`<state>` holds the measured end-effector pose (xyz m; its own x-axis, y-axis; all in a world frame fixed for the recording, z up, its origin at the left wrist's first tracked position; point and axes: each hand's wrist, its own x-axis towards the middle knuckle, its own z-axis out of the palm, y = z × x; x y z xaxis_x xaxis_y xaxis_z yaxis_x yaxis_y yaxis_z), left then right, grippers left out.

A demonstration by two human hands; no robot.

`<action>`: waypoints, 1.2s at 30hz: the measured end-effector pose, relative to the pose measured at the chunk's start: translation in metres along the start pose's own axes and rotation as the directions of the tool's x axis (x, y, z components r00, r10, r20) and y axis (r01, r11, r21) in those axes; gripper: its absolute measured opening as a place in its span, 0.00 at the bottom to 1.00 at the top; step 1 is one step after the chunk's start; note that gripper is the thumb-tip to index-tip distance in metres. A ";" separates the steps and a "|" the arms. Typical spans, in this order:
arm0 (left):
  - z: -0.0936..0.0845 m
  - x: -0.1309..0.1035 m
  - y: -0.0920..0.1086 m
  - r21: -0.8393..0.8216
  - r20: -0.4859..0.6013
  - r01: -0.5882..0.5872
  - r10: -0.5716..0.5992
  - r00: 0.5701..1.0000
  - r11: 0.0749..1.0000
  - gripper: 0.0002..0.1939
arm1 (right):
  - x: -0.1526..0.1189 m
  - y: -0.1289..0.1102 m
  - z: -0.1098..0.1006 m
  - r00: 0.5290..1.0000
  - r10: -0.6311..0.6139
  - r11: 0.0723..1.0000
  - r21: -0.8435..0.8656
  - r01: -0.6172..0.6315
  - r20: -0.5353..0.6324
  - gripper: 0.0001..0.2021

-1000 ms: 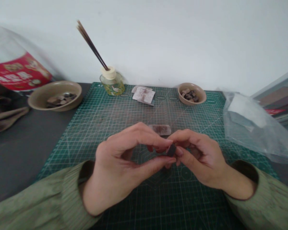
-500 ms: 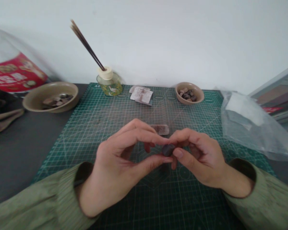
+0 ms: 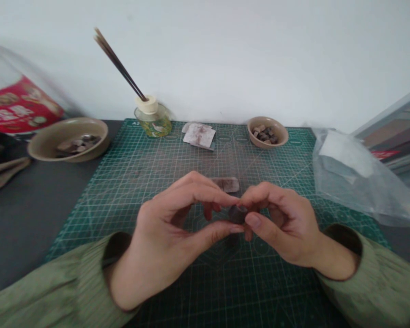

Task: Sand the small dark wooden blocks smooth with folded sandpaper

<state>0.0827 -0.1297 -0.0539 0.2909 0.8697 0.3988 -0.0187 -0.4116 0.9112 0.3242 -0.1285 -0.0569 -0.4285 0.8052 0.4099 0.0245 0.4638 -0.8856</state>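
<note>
A small dark piece point(image 3: 238, 214) is held between both hands above the green cutting mat point(image 3: 205, 300). My left hand point(image 3: 177, 228) pinches it from the left between thumb and forefinger. From the right, the thumb and fingers of my right hand point(image 3: 283, 225) close on the same piece. Just behind the fingertips a flat, brown-stained strip point(image 3: 228, 184) lies on the mat, partly covered by my left hand. The fingertips hide some of the dark piece's edges.
Two tan bowls of small pieces stand at the left point(image 3: 37, 148) and back right point(image 3: 282, 136). A reed diffuser point(image 3: 154, 120) and stained sandpaper-like sheets point(image 3: 198, 135) are at the back. A plastic bag point(image 3: 348, 177) lies right, a red-printed bag point(image 3: 20, 107) left.
The dark piece has turned slightly between the fingers, so a lighter top face shows. Both hands keep their grip, and the whole view has shifted a little.
</note>
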 end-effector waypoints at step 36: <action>0.003 -0.001 0.008 0.040 -0.027 -0.033 0.035 0.999 0.999 0.15 | 0.001 -0.023 -0.008 0.914 -0.393 0.734 -0.565 0.376 0.097 0.20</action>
<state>0.0853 -0.1344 -0.0469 0.2643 0.8620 0.4327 0.0101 -0.4511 0.8924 0.3300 -0.1351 -0.0345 -0.4892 0.5180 0.7017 0.3674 0.8520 -0.3729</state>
